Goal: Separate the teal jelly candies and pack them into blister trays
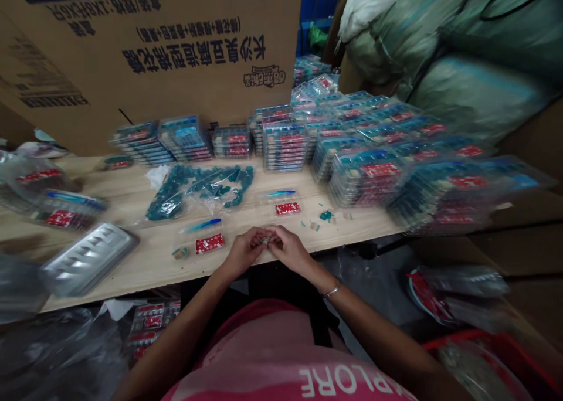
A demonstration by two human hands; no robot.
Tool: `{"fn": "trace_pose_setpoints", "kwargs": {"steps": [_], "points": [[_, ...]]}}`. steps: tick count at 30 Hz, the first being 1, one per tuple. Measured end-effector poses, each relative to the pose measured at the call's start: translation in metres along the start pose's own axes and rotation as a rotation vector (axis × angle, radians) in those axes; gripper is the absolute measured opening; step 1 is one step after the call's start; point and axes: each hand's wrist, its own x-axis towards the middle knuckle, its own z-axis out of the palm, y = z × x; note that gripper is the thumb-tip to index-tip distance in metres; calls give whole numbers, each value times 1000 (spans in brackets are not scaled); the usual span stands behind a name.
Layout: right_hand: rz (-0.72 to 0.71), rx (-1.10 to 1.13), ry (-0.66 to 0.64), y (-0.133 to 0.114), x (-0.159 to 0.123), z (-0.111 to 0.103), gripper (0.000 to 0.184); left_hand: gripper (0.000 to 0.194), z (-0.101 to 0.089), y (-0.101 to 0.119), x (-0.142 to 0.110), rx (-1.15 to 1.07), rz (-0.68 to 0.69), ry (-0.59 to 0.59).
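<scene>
My left hand (243,251) and my right hand (289,250) meet at the table's front edge, fingers closed in a pinch. Between the fingertips is a small tan-and-green piece (264,240), mostly covered and too blurred to name more exactly. Left of my hands lies a clear plastic tray with a red patterned packet (210,244), a blue pen (203,225) and a few small tan-and-green pieces (180,252). Just beyond my hands is another clear tray with a red packet (287,208) and a blue pen (281,193). Teal bits (326,216) are scattered to the right.
A clear bag of teal pieces (169,193) lies mid-table. Stacks of filled clear trays (285,149) line the back and right. Empty nested trays (90,260) rest at left. A large cardboard box (185,90) stands behind; a red basin (497,342) is low at right.
</scene>
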Motion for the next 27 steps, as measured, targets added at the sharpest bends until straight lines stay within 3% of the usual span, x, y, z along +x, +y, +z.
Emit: {"fn": "trace_pose_setpoints", "kwargs": {"steps": [4, 8, 12, 16, 18, 21, 24, 27], "points": [[6, 12, -8, -3, 1, 1, 44, 27, -3, 1, 2, 33, 9, -12], [-29, -118, -6, -7, 3, 0, 46, 27, -2, -1, 3, 50, 14, 28], [-96, -146, -34, -12, 3, 2, 47, 22, -1, -4, 0, -139, -16, 41], [-38, -7, -61, -10, 15, -3, 37, 40, -7, -9, 5, -291, -101, 108], [33, 43, -53, -6, 35, -11, 29, 47, -13, -11, 15, -234, -100, 145], [166, -74, -41, 1, 77, -25, 20, 51, -22, -12, 39, -2, 18, 181], [208, -216, -43, 6, 106, -29, 12, 60, -28, -13, 59, 223, 125, 90], [185, -298, -31, 6, 109, -23, 16, 60, -28, -14, 68, 340, 166, 41]]}}
